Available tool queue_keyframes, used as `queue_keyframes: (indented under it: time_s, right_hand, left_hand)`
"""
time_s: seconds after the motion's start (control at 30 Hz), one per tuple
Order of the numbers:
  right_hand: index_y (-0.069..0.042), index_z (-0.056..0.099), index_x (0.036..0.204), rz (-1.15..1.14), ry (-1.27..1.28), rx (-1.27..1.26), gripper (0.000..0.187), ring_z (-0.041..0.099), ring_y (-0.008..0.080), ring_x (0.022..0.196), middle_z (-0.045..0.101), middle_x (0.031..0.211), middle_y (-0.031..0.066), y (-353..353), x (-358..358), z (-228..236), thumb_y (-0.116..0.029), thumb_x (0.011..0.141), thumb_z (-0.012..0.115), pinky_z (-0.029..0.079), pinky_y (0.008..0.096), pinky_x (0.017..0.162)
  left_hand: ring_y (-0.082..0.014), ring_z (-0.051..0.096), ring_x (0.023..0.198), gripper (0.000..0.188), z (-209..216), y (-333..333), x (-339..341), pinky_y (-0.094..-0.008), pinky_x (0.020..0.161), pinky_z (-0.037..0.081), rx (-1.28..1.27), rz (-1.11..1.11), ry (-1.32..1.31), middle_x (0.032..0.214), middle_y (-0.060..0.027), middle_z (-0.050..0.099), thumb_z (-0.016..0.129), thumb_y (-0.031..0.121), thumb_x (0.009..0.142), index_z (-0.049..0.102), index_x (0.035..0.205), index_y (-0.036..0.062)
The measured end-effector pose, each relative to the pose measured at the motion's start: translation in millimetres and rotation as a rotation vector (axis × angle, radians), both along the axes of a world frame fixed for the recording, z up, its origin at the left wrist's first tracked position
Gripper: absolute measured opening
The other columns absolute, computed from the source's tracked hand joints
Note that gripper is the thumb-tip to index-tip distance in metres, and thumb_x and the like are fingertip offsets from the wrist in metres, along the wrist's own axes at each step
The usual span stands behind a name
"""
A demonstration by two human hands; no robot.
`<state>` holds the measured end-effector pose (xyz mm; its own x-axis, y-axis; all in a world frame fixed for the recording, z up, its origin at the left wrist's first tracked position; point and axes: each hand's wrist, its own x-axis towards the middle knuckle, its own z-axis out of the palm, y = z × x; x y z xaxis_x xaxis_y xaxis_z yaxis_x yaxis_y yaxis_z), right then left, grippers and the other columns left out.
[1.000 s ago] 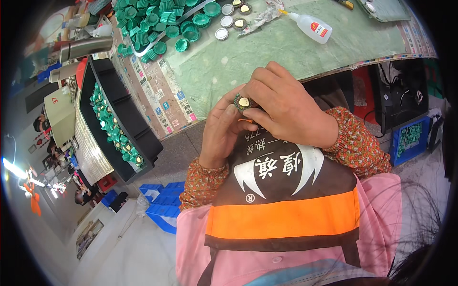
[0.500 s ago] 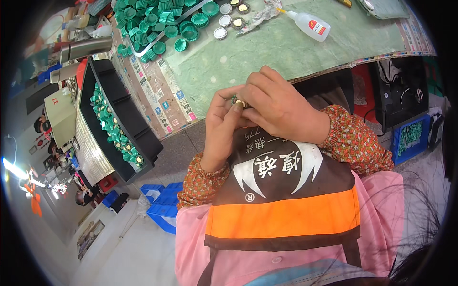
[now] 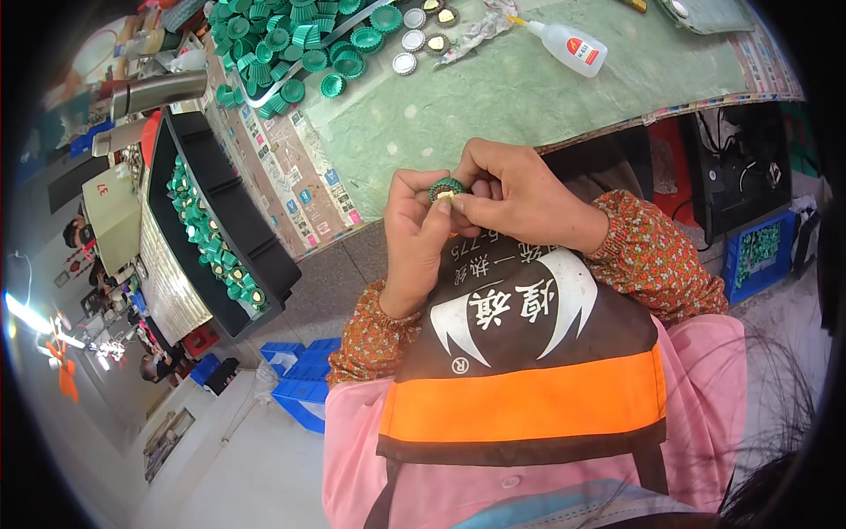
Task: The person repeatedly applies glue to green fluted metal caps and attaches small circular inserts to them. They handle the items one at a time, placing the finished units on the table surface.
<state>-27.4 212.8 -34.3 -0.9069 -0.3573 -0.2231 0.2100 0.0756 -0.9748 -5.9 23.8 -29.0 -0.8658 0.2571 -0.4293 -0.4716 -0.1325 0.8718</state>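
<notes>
Between my two hands, just off the table's front edge, is a small green fluted cup (image 3: 447,186) with a dark rim and a gold-and-cream piece inside. My left hand (image 3: 412,234) pinches it from the left, thumb on the front. My right hand (image 3: 529,194) closes on it from the right, thumb tip at the lower edge of the gold-and-cream piece. On the table beyond lie several bottle-cap-like discs, some silver-white (image 3: 404,63), others dark with cream centres (image 3: 437,42). Next to them rests a white squeeze bottle (image 3: 573,49) with a yellow nozzle.
Green fluted cups (image 3: 278,39) are heaped at the table's far left around a clear tray edge. A black bin (image 3: 256,225) at the left holds more cups with cream centres. Blue crates (image 3: 308,375) stand on the floor; another blue crate (image 3: 760,256) sits at the right.
My right hand has turned and come down slightly, its fingers no longer covering the cup. The green cup and its gold-and-cream piece now show plainly between both hands.
</notes>
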Motion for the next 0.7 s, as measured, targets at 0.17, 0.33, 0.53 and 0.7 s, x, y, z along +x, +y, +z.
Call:
queue_keyframes:
  time_s: [0.17, 0.33, 0.53, 0.7]
  right_hand:
    - [0.004, 0.058, 0.088, -0.029, 0.002, -0.013, 0.024, 0.061, 0.0153, 0.058, 0.063, 0.067, 0.0120, -2, -1, -8, -0.014, 0.083, 0.072, 0.047, 0.0323, 0.053]
    - [0.000, 0.059, 0.088, -0.011, -0.071, -0.088, 0.019, 0.045, 0.0029, 0.066, 0.054, 0.073, -0.0027, 3, -1, -6, -0.014, 0.087, 0.073, 0.038, 0.0232, 0.056]
    - [-0.001, 0.058, 0.086, 0.002, -0.004, -0.020, 0.019, 0.045, 0.0031, 0.065, 0.053, 0.072, -0.0024, 1, 0, -8, -0.014, 0.087, 0.072, 0.037, 0.0237, 0.055]
    - [-0.001, 0.059, 0.090, 0.028, 0.029, 0.027, 0.018, 0.047, 0.0042, 0.067, 0.054, 0.075, -0.0019, -1, 0, -6, -0.013, 0.089, 0.071, 0.039, 0.0234, 0.057]
  left_hand:
    - [-0.0164, 0.071, 0.084, 0.025, -8, -3, -1, -0.0301, 0.070, 0.063, -0.001, -0.012, -0.027, 0.106, -0.0127, 0.066, 0.050, 0.012, 0.103, 0.045, 0.125, 0.0024]
    - [-0.0165, 0.071, 0.086, 0.026, 2, -1, -3, -0.0304, 0.071, 0.064, 0.093, 0.004, -0.106, 0.106, -0.0121, 0.066, 0.051, 0.014, 0.103, 0.045, 0.125, 0.0027]
    - [-0.0152, 0.068, 0.081, 0.024, -5, -2, -2, -0.0280, 0.069, 0.061, 0.097, 0.020, -0.094, 0.103, -0.0107, 0.066, 0.051, 0.014, 0.103, 0.048, 0.124, 0.0031]
    - [-0.0137, 0.065, 0.082, 0.020, -6, -4, 0, -0.0268, 0.068, 0.058, 0.150, 0.082, -0.112, 0.100, -0.0092, 0.065, 0.053, 0.013, 0.101, 0.050, 0.118, 0.0038]
